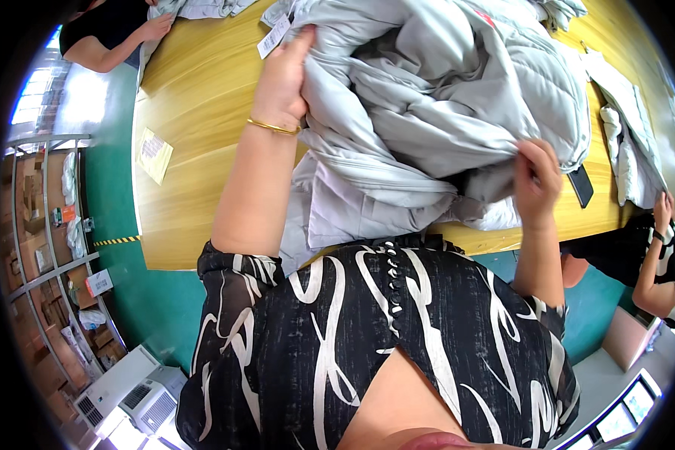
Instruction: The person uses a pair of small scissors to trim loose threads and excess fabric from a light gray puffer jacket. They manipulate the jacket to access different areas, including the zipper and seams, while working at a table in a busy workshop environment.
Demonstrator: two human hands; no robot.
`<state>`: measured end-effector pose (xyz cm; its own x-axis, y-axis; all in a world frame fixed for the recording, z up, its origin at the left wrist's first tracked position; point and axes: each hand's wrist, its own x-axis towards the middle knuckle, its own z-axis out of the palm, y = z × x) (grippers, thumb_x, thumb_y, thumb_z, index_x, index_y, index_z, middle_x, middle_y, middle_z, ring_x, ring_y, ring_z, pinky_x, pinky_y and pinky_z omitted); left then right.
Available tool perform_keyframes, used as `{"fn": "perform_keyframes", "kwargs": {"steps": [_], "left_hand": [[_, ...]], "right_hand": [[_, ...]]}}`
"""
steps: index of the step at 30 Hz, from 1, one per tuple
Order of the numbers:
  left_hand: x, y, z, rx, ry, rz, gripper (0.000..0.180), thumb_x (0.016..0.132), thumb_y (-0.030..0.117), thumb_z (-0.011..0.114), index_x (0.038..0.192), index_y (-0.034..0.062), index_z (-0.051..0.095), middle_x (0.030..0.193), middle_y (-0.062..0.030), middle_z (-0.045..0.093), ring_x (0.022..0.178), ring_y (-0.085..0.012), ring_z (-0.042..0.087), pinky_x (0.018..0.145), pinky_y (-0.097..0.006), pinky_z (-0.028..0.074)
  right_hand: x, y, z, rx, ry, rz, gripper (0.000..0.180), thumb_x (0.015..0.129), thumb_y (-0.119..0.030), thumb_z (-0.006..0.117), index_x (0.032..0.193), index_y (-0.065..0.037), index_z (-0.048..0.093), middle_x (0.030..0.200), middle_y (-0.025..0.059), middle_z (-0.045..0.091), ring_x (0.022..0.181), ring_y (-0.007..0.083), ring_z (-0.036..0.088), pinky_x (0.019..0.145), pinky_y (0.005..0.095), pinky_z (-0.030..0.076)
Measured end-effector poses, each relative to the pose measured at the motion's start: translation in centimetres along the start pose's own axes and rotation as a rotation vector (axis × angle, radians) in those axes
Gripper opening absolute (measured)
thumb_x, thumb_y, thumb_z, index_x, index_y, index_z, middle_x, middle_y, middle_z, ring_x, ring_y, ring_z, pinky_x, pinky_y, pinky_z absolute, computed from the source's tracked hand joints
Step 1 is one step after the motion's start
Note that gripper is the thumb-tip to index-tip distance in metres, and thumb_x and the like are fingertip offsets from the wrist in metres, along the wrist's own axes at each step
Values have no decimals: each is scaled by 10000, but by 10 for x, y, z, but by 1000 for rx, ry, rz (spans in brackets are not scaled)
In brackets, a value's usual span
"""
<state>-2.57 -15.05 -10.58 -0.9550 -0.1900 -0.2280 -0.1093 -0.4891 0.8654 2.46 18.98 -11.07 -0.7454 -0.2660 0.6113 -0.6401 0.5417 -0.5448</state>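
A light grey padded jacket (pixel 420 112) lies bunched up on the wooden table in front of me, its folds opened over a darker hollow. My left hand (pixel 283 75) grips the jacket's left edge beside a white paper tag (pixel 274 37); part of its fingers is hidden by the cloth. My right hand (pixel 537 176) pinches a fold at the jacket's near right side. Under the jacket, paler grey cloth (pixel 345 206) hangs toward the table's near edge.
The wooden table (pixel 195 142) carries a yellowish paper slip (pixel 154 156) and a black phone (pixel 580 186). Another person's hand (pixel 156 28) handles grey cloth at upper left. A co-worker (pixel 660 255) touches a grey garment (pixel 626 127) at right. Shelving (pixel 49 255) stands at left.
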Motion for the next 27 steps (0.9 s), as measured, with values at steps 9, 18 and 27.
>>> {"fn": "perform_keyframes", "kwargs": {"steps": [9,18,27], "left_hand": [[-23,13,-2,-190,-74,13,363,906,251,479,1157,-10,506,1130,-125,570,1010,-239,557,887,-367,452],[-52,17,27,-258,-201,-27,322,876,198,522,1109,-24,531,1041,-91,607,923,-164,587,796,-296,478],[-46,23,25,262,-190,403,258,886,265,558,990,40,630,750,48,569,648,-12,456,585,-161,377]], "right_hand": [[-18,-23,-32,83,269,188,120,844,65,511,933,28,582,957,136,608,833,157,571,707,229,439],[69,-101,75,112,-163,74,219,740,-28,633,955,-43,598,866,117,619,728,291,602,618,298,484],[54,-78,66,892,-464,489,68,870,-48,532,826,-6,563,646,-86,432,584,9,349,510,174,288]]}}
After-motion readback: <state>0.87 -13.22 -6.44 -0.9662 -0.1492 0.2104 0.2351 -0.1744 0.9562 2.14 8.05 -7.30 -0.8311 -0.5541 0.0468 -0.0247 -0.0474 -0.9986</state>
